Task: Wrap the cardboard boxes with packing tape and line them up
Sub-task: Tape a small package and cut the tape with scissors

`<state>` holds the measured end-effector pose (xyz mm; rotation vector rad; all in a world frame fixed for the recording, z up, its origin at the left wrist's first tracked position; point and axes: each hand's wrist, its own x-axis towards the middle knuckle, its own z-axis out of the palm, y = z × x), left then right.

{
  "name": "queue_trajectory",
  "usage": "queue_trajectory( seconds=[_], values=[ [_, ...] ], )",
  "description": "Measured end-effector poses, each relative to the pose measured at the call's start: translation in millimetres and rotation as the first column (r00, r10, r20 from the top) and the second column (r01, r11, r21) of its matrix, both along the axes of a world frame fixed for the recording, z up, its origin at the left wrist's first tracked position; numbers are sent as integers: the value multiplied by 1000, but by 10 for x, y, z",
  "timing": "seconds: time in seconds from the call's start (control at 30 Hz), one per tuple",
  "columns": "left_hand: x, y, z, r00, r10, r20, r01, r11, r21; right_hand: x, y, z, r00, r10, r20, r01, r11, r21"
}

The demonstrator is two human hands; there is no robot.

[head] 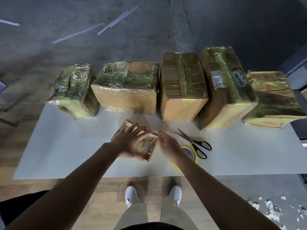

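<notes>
A small tape-wrapped cardboard box [150,146] lies on the white table [66,146] in front of me. My left hand [131,141] lies flat on its top with fingers spread and straight, blurred by motion. My right hand [167,145] hovers at the box's right edge, fingers loosely curled, holding nothing I can make out. A roll of yellow packing tape [191,153] lies under my right wrist. Several larger wrapped boxes stand in a row along the table's far edge, from the left one [73,92] to the right one [272,100].
Black-handled scissors [196,143] lie open right of the tape roll. White strips [116,20] lie on the dark floor beyond the table. Paper scraps [272,209] litter the wooden floor at the lower right. My white shoes [131,195] stand at the table's near edge.
</notes>
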<state>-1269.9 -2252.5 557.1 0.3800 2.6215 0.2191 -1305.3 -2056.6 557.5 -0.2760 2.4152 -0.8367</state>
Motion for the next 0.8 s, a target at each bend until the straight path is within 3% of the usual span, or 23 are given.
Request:
queue_trajectory(
  seconds=[0.1, 0.4, 0.47, 0.53, 0.6, 0.63, 0.67, 0.73, 0.77, 0.8],
  values=[
    [28, 41, -61, 999, 12, -53, -12, 1000, -7, 134, -83, -79, 981, -133, 141, 146, 986, -85],
    [120, 124, -54, 981, 82, -178, -94, 994, -62, 295, -310, -115, 964, -247, 98, 247, 969, 8],
    [166, 106, -36, 972, 113, -207, -119, 993, -13, 252, -332, -85, 967, -239, 90, 234, 970, 66],
    [233, 2, -18, 915, 256, -313, -212, 963, 167, 203, -329, -48, 963, -257, 86, 252, 965, 68],
    [282, -180, -23, 778, 488, -396, -400, 871, 286, 159, -305, -18, 965, -257, 51, 254, 965, 59],
    [300, -275, -35, 710, 606, -358, -517, 794, 318, 148, -295, 1, 968, -251, 25, 249, 967, 58],
    [313, -364, -49, 659, 718, -224, -623, 688, 371, 140, -294, 25, 968, -252, -2, 251, 967, 49],
    [328, -458, -66, 566, 798, 209, -761, 407, 506, 124, -325, 68, 965, -259, -37, 259, 966, 3],
    [336, -472, -69, 531, 771, 351, -779, 283, 559, 108, -350, 89, 964, -259, -54, 259, 966, -17],
    [336, -482, -58, 524, 766, 371, -764, 231, 603, 93, -368, 117, 963, -263, -64, 261, 964, -39]
  ],
)
